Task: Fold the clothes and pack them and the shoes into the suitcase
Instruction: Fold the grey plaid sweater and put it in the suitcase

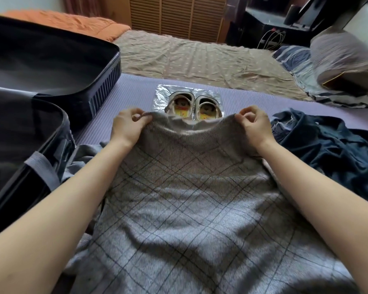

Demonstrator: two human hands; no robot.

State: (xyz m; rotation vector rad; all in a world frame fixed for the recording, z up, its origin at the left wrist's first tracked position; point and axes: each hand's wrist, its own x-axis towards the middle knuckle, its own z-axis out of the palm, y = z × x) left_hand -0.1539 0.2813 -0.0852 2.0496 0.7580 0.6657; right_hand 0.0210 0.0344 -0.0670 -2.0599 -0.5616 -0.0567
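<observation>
We are holding a grey checked top [189, 198] up by its shoulders over a purple mat [136, 88].

Our left hand [128, 124] and right hand [255, 124] are each pinching one shoulder corner, fingers [140, 117] clamped on the cloth; we are judging this is stretching the top flat and square for folding. Beyond the top, small shoes [192, 108] in a clear plastic bag [164, 92] are lying on the mat, partly hidden by the raised neckline. Left of the top, the open suitcase [51, 81] is lying just beside it, with loose grey cloth bunching against its wall, likely needing tucking in. Right of the top, a crumpled dark blue garment [327, 149] is lying unfolded.
</observation>
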